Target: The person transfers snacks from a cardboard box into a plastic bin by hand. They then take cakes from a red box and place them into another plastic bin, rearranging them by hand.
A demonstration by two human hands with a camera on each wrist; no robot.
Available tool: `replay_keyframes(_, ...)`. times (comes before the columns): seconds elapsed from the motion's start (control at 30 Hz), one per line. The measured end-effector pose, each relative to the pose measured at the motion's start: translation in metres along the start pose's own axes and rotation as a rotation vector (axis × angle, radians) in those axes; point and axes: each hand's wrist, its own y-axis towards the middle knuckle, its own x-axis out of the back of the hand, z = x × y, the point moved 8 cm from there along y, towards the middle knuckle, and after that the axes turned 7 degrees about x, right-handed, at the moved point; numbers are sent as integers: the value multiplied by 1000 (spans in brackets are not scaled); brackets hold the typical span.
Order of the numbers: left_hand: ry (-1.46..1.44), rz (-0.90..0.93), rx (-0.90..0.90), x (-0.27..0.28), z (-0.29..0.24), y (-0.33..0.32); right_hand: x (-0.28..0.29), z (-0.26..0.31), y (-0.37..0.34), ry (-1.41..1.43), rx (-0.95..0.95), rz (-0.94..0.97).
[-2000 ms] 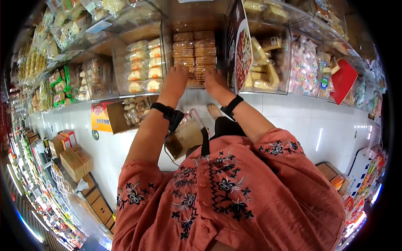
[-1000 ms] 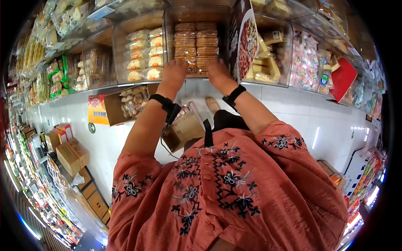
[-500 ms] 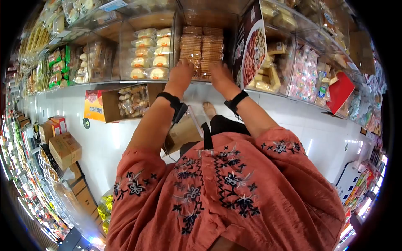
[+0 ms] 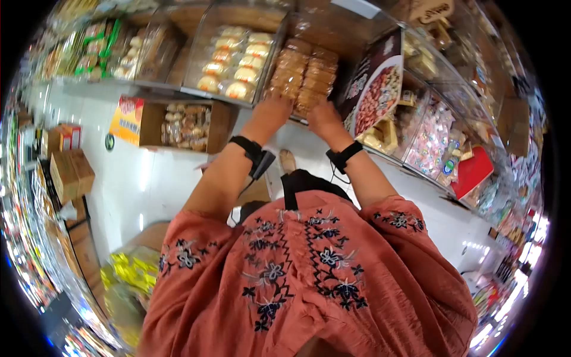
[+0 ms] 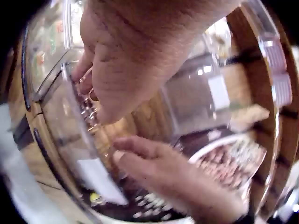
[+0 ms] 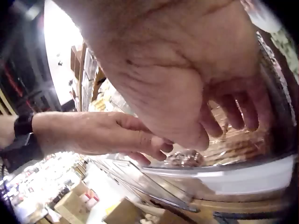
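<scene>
Two rows of flat brown biscuits in clear wrappers (image 4: 319,68) stand in a clear-sided bin. My left hand (image 4: 272,115) reaches over the bin's front edge, fingertips at the near end of the left row. Beside it my right hand (image 4: 324,123) lies at the near end of the right row. In the right wrist view, the right hand's loosely bent fingers (image 6: 233,112) overlap the shiny wrapped biscuits (image 6: 229,147), while the left hand (image 6: 103,135) has its fingers extended. The left wrist view shows the left fingers bent downward, partly hidden behind the hand.
White round buns (image 4: 241,74) in wrappers fill the bin to the left. A dark printed sign (image 4: 375,83) stands to the right, beside bins of yellow packs (image 4: 380,134) and pink packets (image 4: 425,140). A cardboard box (image 4: 217,128) of wrapped goods is below.
The head view has turned, so the bins appear tilted and farther right. A yellow bag has come into view at lower left. Both hands stay at the near end of the biscuit rows.
</scene>
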Motion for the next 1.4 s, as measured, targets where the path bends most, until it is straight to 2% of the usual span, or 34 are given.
replay_keyframes(0.03, -193, -20, 117, 23, 13, -3, 41, 14, -2, 83, -63, -132)
replay_keyframes(0.07, -388, -42, 247, 64, 25, -7, 51, 15, -2, 141, 91, -406)
replay_keyframes(0.1, -560, -143, 303, 112, 36, -20, 76, 34, -4, 251, 73, -360)
replay_keyframes(0.13, -541, -152, 515, 134, 57, -39, 93, 47, -4, 339, 115, -411)
replay_keyframes(0.2, -582, -383, 560, 163, 104, -91, 107, 72, -1, 558, 190, -390)
replay_keyframes(0.23, -521, -424, 668, 167, 129, -125, 105, 83, 0, 686, 191, -345)
replay_keyframes(0.3, -530, -403, 786, 132, 188, -209, 77, 97, 9, 740, 184, -211)
replay_keyframes(0.33, -566, -342, 943, 114, 205, -259, 63, 108, 9, 745, 195, -133)
replay_keyframes(0.4, -434, -259, 1163, 80, 214, -350, 39, 136, 6, 728, 252, -4)
replay_keyframes(0.43, -436, -90, 1312, 48, 215, -398, 18, 146, 3, 720, 276, 79)
replay_keyframes(0.47, -523, -44, 1395, 13, 210, -446, -9, 153, -1, 709, 300, 160)
replay_keyframes(0.5, -546, 101, 1475, -48, 214, -507, -33, 160, -5, 697, 323, 235)
replay_keyframes(0.53, -601, 49, 1533, -71, 194, -542, -52, 167, -9, 671, 337, 286)
replay_keyframes(0.57, -621, 120, 1573, -98, 177, -572, -69, 174, -15, 643, 352, 337)
replay_keyframes(0.67, -928, 162, 1784, -126, 107, -613, -115, 188, -31, 586, 339, 509)
replay_keyframes(0.7, -1023, 79, 1874, -151, 89, -635, -125, 194, -35, 568, 324, 563)
replay_keyframes(0.77, -1129, 192, 1905, -158, 63, -640, -137, 206, -41, 502, 318, 608)
replay_keyframes(0.8, -1203, 360, 1896, -173, 56, -647, -145, 208, -43, 468, 348, 604)
replay_keyframes(1.0, -1194, 99, 1817, -127, 67, -627, -174, 227, -42, 433, 331, 641)
replay_keyframes(1.17, -1250, 108, 1817, -126, 90, -661, -186, 232, -48, 413, 289, 585)
replay_keyframes(1.2, -1217, 154, 1798, -117, 94, -664, -203, 217, -51, 407, 208, 611)
replay_keyframes(1.3, -1185, 243, 1734, -109, 108, -679, -198, 206, -70, 545, -170, 715)
replay_keyframes(1.37, -1203, 271, 1680, -108, 116, -690, -201, 195, -82, 665, -299, 700)
replay_keyframes(1.4, -1210, 361, 1654, -110, 120, -694, -197, 194, -89, 726, -351, 688)
